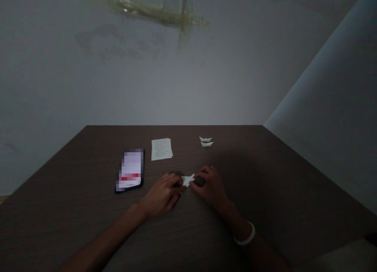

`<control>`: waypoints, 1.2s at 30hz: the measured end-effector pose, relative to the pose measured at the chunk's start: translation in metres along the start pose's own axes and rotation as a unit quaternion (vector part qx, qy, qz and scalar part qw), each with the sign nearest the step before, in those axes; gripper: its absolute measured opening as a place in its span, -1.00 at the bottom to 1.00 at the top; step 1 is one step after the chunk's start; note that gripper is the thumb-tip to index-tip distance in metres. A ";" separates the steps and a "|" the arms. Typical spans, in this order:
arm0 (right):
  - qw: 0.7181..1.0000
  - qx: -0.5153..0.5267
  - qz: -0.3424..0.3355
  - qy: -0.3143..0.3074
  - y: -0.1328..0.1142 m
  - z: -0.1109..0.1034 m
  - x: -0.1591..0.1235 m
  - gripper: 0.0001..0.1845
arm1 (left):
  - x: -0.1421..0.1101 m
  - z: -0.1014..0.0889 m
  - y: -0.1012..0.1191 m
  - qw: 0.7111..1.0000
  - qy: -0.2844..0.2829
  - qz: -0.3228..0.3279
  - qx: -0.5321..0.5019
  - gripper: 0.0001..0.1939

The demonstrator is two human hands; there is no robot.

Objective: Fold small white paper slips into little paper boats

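A small folded piece of white paper (187, 180) lies between my two hands, low over the table (188, 240). My left hand (165, 191) has its fingers closed on the paper's left side. On the right side, thumb and fingertips of my right hand (210, 187) pinch the paper's edge. Parts of the paper are covered by the fingers, so its full shape is hidden. Beyond my right hand, two small folded paper boats (206, 144) sit close together on the table.
A stack of printed paper sheets (161, 149) lies beyond my left hand. Left of it rests a phone (129, 170) with a lit, blurred screen. A stained grey wall (176, 87) stands at the table's far edge, and another pale surface (330, 107) rises along the right.
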State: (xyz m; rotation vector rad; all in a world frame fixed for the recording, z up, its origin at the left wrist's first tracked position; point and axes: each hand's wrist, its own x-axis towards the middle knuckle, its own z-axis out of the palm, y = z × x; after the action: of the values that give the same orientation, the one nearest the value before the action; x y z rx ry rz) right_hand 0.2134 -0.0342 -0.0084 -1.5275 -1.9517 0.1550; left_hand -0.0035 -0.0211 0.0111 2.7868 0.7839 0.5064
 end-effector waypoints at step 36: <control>0.995 0.031 -0.086 -0.028 0.007 -0.010 0.003 -0.77 | 0.001 0.000 0.001 1.000 0.023 -0.012 0.004 -0.77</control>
State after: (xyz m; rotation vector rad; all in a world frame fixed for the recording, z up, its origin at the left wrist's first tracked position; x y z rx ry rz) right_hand 0.2241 -0.0322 -0.0025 -1.3222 -2.0916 0.1839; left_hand -0.0020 -0.0213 0.0113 2.7788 0.8303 0.5674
